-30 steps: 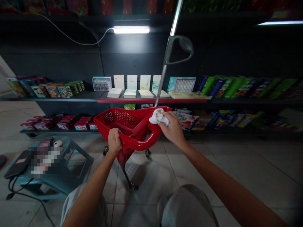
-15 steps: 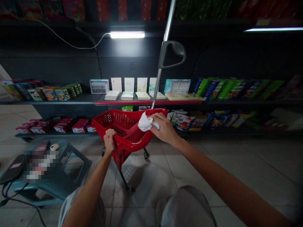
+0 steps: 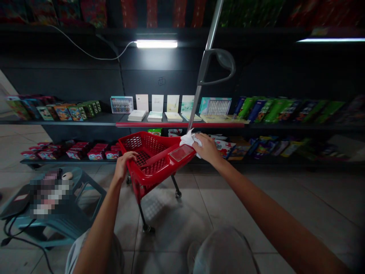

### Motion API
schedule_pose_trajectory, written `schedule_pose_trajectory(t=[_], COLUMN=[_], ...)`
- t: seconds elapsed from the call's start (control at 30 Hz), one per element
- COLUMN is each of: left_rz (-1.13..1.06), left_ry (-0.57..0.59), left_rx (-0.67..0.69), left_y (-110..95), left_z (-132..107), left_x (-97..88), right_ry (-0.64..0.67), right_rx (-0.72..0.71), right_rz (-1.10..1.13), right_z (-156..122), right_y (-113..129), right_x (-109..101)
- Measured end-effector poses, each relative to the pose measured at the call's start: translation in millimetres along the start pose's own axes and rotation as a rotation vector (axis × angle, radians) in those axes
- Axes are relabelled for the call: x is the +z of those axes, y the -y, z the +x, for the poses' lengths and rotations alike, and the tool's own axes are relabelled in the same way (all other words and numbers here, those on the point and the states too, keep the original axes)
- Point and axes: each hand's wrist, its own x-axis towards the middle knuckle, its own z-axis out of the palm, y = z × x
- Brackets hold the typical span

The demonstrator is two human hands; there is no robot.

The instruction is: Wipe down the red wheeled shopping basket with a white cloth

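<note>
A small red plastic shopping cart (image 3: 159, 176) on thin dark legs with castors stands in front of me, turned at an angle. Its near handle bar carries a flat rectangular panel (image 3: 181, 153). My left hand (image 3: 123, 164) is closed over the rim at the cart's left corner. In my right hand (image 3: 208, 147) is a crumpled white cloth (image 3: 188, 139), pressed against the right end of the handle bar. Just behind the cloth, a metal pole (image 3: 196, 104) with a grey loop handle (image 3: 218, 68) rises from the cart's far side.
Shelves ahead hold books (image 3: 155, 114), marker sets (image 3: 216, 105), small boxes (image 3: 70, 112) and snack bags (image 3: 273, 108). A lit tube lamp (image 3: 156, 44) hangs under the upper shelf. To the left, a blue-green stool (image 3: 85, 186) bears a dark device and cables. My knees are below.
The cart has turned, and its handle panel now shows. My right hand has moved right with the cloth; my left hand has shifted left and up with the rim.
</note>
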Motion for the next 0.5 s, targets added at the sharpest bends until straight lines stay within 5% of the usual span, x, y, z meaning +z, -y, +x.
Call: schedule_pose_trajectory(t=[0.17, 0.3, 0.4, 0.5], left_rz=[0.28, 0.49, 0.52, 0.55], left_ry=[0.074, 0.09, 0.095, 0.083], left_rx=[0.041, 0.279, 0.363, 0.4], left_y=[-86, -149, -159, -148], left_z=[-7, -40, -61, -68], left_x=[-15.2, 23.7, 61.0, 79.3], right_ry=[-0.002, -0.046, -0.011, -0.023], right_rx=[0.053, 0.086, 0.092, 0.187], right_rz=[-0.04, 0.038, 0.293, 0.585], right_z=[-13, -22, -26, -24], right_y=[30, 57, 68, 61], right_x=[-8, -10, -12, -19])
